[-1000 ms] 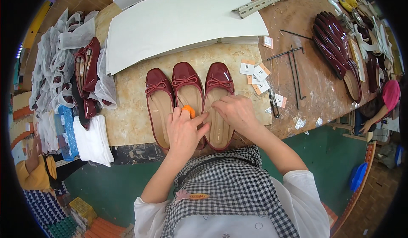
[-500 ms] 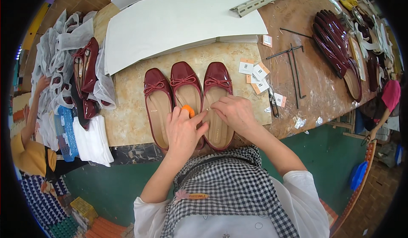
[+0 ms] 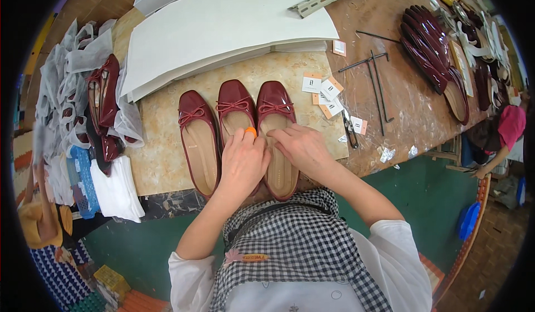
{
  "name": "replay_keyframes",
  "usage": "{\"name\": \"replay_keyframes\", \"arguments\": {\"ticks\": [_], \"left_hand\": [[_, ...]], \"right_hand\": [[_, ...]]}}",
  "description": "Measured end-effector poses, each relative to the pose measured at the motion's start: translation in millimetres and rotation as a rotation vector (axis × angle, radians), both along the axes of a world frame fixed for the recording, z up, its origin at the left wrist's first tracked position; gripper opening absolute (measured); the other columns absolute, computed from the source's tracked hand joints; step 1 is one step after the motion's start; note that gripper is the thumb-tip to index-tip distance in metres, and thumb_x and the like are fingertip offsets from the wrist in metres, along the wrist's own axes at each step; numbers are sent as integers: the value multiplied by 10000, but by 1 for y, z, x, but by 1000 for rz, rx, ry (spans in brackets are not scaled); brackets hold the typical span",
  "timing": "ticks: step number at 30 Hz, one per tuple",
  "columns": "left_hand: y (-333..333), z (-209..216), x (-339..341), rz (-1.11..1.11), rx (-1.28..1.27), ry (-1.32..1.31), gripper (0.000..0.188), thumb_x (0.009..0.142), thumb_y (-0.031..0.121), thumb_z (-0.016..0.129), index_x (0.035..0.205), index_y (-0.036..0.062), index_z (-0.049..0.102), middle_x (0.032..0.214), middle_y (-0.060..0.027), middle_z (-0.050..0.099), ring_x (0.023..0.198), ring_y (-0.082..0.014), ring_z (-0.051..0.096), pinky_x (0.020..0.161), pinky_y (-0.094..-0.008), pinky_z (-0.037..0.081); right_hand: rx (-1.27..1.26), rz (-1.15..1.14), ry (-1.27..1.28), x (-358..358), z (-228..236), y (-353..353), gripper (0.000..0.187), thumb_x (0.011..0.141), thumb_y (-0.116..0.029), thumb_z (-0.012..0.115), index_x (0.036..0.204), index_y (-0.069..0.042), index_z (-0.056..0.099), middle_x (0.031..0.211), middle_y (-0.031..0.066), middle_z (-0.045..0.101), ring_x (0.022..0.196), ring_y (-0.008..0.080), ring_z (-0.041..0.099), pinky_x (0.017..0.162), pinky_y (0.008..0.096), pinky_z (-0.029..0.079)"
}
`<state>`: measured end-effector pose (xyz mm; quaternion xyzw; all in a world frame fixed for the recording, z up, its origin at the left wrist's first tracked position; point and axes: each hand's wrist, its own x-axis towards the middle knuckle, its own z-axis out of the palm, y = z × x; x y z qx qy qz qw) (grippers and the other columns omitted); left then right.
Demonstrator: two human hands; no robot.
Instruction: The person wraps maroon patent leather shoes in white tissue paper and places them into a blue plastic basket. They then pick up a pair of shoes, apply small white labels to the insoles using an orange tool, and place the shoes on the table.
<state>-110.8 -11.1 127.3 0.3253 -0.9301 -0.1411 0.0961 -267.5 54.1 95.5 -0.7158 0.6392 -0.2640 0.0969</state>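
Note:
Three glossy dark red ballet flats stand side by side before me, toes pointing away: a left flat point(image 3: 194, 101), a middle flat point(image 3: 231, 93) and a right flat point(image 3: 275, 96). Each has a thin bow and a beige insole. My left hand point(image 3: 244, 160) is closed over the middle flat, with an orange band point(image 3: 251, 131) around a finger. Over the opening of the right flat, my right hand point(image 3: 304, 151) pinches with thumb and forefinger close together. The two hands' fingertips nearly meet; whatever lies between them is too small or hidden to make out.
A stack of white sheets point(image 3: 223, 28) lies beyond the flats. To the right are paper tags point(image 3: 329, 89), snips point(image 3: 350, 131), metal rods point(image 3: 376, 89) and more red flats point(image 3: 429, 44). Wrapped shoes point(image 3: 72, 89) and white cloths point(image 3: 118, 189) lie left. Co-workers show at both sides.
My left hand's extended fingers have curled in, and both hands have drawn closer together over the right flat. The whole view has shifted slightly. The co-worker's arm at the left has lowered.

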Motion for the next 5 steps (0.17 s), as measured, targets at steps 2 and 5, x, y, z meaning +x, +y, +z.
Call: {"name": "replay_keyframes", "arguments": {"ticks": [2, 5], "left_hand": [[-4, 4, 4, -65, 45, -49, 173, 727, 158, 674, 792, 10, 611, 830, -127, 517, 889, -287, 496, 785, -386, 435], [-9, 5, 7, -152, 45, -85, 183, 718, 162, 687, 807, 16, 621, 883, -124, 523, 917, -287, 490, 794, -386, 434]], "right_hand": [[48, 0, 31, 2, 0, 3, 222, 764, -147, 565, 980, -100, 563, 732, 54, 604, 740, 219, 605, 612, 334, 487], [123, 3, 22, 5, 7, 3, 236, 763, -149, 569, 993, -99, 557, 735, 52, 603, 769, 217, 612, 650, 336, 487]]}}
